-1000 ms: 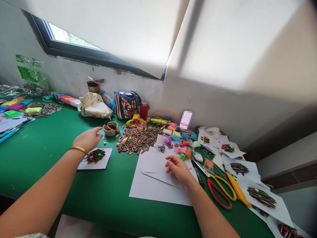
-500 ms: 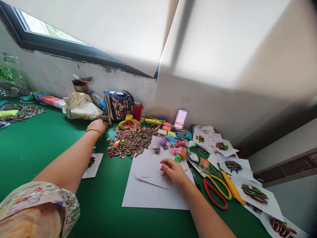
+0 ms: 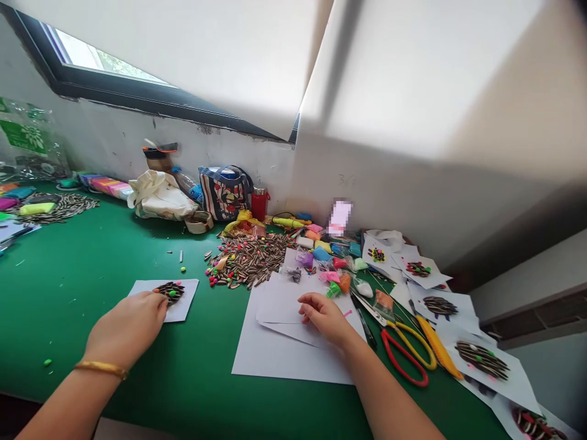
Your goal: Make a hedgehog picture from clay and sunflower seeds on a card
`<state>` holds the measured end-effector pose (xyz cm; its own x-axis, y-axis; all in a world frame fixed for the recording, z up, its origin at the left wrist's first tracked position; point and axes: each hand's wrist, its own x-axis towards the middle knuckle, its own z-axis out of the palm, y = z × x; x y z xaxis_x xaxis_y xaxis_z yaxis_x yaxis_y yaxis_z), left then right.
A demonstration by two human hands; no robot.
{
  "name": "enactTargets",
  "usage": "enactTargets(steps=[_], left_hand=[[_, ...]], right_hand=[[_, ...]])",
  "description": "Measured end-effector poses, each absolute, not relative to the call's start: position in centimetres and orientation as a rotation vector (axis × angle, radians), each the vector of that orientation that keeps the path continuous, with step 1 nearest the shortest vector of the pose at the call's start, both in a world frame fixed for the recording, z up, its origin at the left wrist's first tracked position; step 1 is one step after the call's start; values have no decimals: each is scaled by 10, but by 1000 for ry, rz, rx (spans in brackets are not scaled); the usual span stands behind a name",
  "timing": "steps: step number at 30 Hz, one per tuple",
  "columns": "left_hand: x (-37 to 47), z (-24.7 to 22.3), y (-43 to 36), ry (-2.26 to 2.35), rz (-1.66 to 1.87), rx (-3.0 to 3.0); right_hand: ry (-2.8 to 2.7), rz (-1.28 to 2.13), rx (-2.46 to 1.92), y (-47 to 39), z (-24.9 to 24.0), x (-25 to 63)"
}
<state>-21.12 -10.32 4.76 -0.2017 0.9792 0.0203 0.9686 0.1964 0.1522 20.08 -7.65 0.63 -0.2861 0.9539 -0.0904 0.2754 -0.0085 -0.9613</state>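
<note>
My left hand (image 3: 126, 324), wearing a gold bangle, reaches over a small white card (image 3: 188, 305). Its thumb and fingertips are closed at the left edge of a sunflower-seed picture (image 3: 172, 292) dotted with green and other colours; what they pinch is hidden. My right hand (image 3: 323, 318) rests on stacked white paper (image 3: 279, 351), loosely curled with fingers apart and nothing visible in it. Close by lie a black pen (image 3: 364, 324) and scissors (image 3: 408, 354) with red and yellow handles. Farther back is a roll of tape (image 3: 199, 222).
A heap of striped sunflower seeds (image 3: 257, 256) with coloured beads lies mid-table. Bags of coloured clay (image 3: 328, 260) sit behind the paper. Finished seed pictures (image 3: 481, 360) and a yellow cutter (image 3: 438, 348) line the right side. A cream bag (image 3: 160, 195) stands by the wall.
My left hand has left the tape roll, which now stands by the cream bag, and has come back toward me to the small card. My right hand stays put. The view has shifted slightly.
</note>
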Motion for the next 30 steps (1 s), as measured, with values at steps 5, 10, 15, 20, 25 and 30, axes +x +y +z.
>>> enactTargets(steps=[5,10,15,20,25,30], left_hand=[[-217,51,-85,2486,171,2203],[-242,71,3,2405,-74,1904],[-240,65,53,2213,-77,1863],[-209,53,73,2124,34,1854],[-177,48,84,2110,230,1851],[-148,35,62,2278,454,1811]], right_hand=[[-1618,1327,-1306,-78,4,199],[-1613,1319,-1312,-80,9,198],[-1601,1346,-1302,-78,5,198],[-1592,1362,-1311,-78,1,199],[-1609,1352,-1312,-79,3,200],[-1633,1344,-1295,-78,2,200]])
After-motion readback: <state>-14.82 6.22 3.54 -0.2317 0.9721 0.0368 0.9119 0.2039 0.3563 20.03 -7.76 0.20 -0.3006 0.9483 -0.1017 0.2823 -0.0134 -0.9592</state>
